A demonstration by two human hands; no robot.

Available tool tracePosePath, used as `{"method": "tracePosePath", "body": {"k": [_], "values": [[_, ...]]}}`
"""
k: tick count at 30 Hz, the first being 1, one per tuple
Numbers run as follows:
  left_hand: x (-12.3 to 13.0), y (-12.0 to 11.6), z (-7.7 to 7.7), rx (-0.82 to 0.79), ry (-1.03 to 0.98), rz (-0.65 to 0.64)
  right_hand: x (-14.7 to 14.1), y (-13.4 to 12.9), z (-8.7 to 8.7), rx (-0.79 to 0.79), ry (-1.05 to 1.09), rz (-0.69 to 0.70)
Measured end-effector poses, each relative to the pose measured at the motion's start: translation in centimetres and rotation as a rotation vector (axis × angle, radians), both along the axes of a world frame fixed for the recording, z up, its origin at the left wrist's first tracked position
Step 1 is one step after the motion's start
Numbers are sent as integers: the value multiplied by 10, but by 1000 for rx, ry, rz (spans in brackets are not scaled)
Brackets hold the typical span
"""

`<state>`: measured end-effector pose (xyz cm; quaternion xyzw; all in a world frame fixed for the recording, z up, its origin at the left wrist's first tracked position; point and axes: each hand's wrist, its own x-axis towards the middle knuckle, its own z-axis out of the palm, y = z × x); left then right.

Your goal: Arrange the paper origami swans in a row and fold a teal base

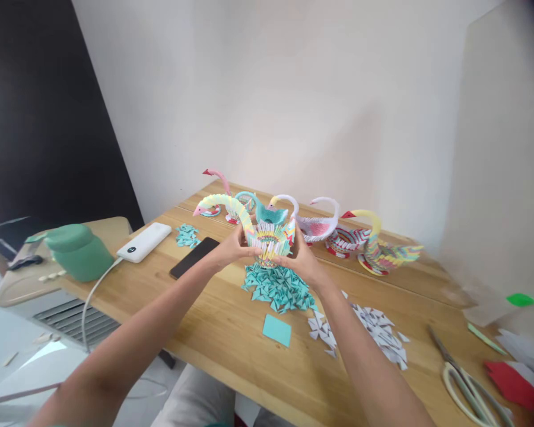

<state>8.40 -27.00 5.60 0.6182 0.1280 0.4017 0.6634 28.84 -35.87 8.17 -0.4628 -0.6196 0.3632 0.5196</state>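
Note:
Between my two hands I hold up a folded-paper swan [269,240] with a pale yellow-green curved neck and a pink head pointing left. My left hand [237,246] grips its left side, thumb across the front. On the other side, my right hand [301,261] is closed around the body, its thumb also on the front. Just below the swan lies a heap of folded teal paper triangles [278,289]. A flat teal paper square [276,330] rests on the table in front of that heap.
Several finished paper swans [318,228] stand along the wall. White triangles [380,332] and scissors [465,379] lie at right, beside red paper [518,382]. To the left are a dark phone [194,257], a small teal pile [187,235], a white power bank [145,242] with cable and a green container [80,252].

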Motion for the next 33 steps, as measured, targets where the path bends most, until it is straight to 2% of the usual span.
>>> {"method": "tracePosePath", "body": {"k": [4,7,11,14,18,22,24,27,33], "values": [[-42,5,-2,-3,81,154,-20,15,3,-96,-50,84],[-85,24,-6,-22,129,289,-20,19,1,-109,-80,86],[-140,77,3,43,204,590,2,4,-8,-92,-45,26],[-164,126,15,142,266,737,18,-19,-21,-128,-21,21],[-172,185,19,195,304,702,29,-56,-48,-177,10,-31],[-174,228,9,205,358,648,30,-88,-76,-211,28,-92],[-176,242,3,200,400,628,30,-96,-84,-202,48,-142],[-177,256,-2,193,440,575,31,-98,-87,-225,75,-219],[-160,284,-18,152,369,496,46,-95,-97,-311,141,-293]]}}
